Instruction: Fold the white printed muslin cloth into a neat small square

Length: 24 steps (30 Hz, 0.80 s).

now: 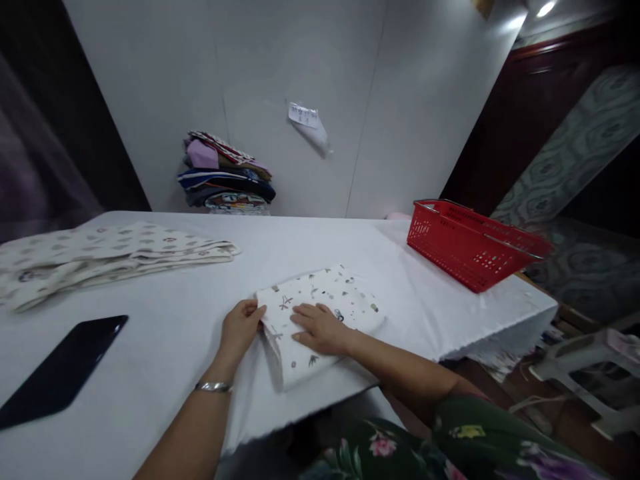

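A folded white cloth (310, 287) printed with small plant and star shapes lies near the front edge of the table. At its left edge, my left hand (243, 327) pinches the fabric between thumb and fingers. My right hand (320, 328) rests flat on top of the cloth, fingers stretched out toward the left. A silver bracelet (214, 387) circles my left wrist. The underside of the folded cloth is hidden.
A cream printed garment (120, 250) lies at the table's left, behind a dark flat board (65, 367). Stacked folded clothes (225, 177) stand against the wall. A red basket (465, 243) sits at the right end of the white-covered table (320, 240). A white stool (590, 367) stands beyond.
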Tool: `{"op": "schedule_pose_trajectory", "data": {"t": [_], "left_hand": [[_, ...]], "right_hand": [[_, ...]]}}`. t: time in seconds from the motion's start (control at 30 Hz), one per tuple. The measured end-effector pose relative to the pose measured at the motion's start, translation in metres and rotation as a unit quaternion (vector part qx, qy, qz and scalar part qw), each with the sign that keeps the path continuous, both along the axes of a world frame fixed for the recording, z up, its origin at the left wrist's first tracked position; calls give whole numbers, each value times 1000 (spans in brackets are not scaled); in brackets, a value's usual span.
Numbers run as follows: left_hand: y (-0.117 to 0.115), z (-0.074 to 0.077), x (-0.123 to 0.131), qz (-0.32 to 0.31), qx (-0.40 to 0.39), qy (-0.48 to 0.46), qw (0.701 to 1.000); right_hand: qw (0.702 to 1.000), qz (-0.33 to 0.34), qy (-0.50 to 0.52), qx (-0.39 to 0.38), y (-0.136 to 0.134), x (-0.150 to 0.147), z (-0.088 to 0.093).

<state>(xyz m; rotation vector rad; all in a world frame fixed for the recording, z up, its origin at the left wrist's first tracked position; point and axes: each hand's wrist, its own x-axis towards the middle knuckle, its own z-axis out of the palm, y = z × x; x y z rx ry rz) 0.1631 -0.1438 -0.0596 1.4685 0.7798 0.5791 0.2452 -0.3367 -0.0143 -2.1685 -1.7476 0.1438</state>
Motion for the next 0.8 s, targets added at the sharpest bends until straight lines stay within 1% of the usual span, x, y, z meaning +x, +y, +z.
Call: {"op": "schedule_pose_trajectory", "data": {"t": [0.03,0.1,0.17,0.2,0.27,0.33,0.4,0.47,0.57,0.63,0.73,0.8], "left_hand": [[0,-1,0,2,9,3,1000],[2,-4,1,3,30,10,999],[3,-7,1,6,54,21,998],[4,-9,1,8,67,29,997],[6,-12,2,13,102,49,993],[8,-14,2,16,140,69,988],[10,-16,3,18,163,83,983],[11,-18,3,24,162,82,983],[10,-18,2,36,149,75,985],[9,-16,2,40,151,78,985],[6,-14,1,47,161,90,982],[5,-12,1,56,169,110,978]], "right_hand": [[1000,0,15,-18,-6,4,2],[999,-19,26,-23,-17,13,7],[997,-79,-4,-16,-28,27,10],[993,-116,-23,-25,-34,36,10],[980,-180,-42,-74,-44,52,4],[968,-215,-37,-122,-52,65,-5],[967,-215,-24,-138,-57,72,-12],[969,-213,-18,-128,-59,76,-14],[963,-248,-27,-97,-65,83,-13],[957,-271,-15,-99,-69,91,-16],[957,-263,52,-112,-73,106,-22],[953,-272,107,-81,-75,117,-24]]}}
